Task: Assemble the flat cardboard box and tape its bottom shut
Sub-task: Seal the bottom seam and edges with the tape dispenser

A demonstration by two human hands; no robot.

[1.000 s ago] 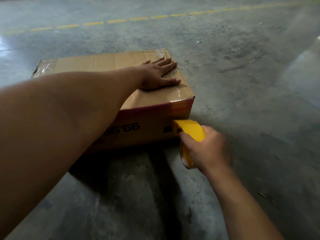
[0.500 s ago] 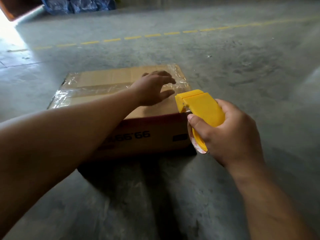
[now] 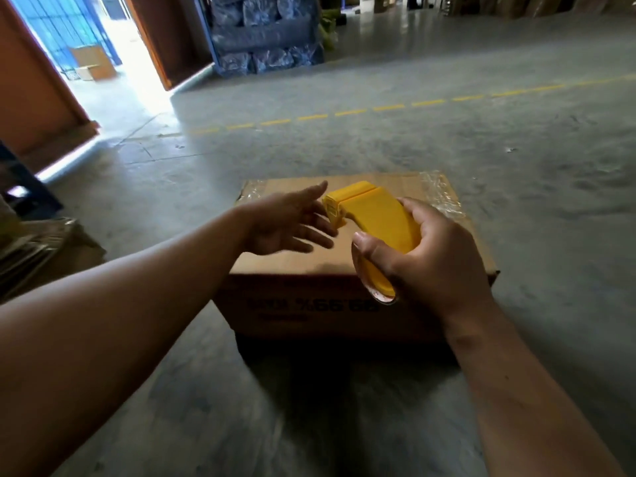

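Note:
A brown cardboard box (image 3: 309, 297) stands on the concrete floor in front of me, its upward face shut with clear tape that shines at the corners. Upside-down dark print runs along its near side. My right hand (image 3: 423, 259) grips a yellow tape dispenser (image 3: 371, 218) and holds it above the box, nose pointing left. My left hand (image 3: 289, 225) hovers above the box top with fingers spread, its fingertips right at the dispenser's nose.
A stack of flat cardboard (image 3: 38, 249) lies at the left edge. Farther back are an open doorway (image 3: 103, 63) with bright light, blue wrapped bundles (image 3: 265, 36) and a dashed yellow floor line (image 3: 378, 108). Bare concrete surrounds the box.
My left hand lifted off the box top and opened. My right hand raised the dispenser from the box's near side to above the top. The view tilted up.

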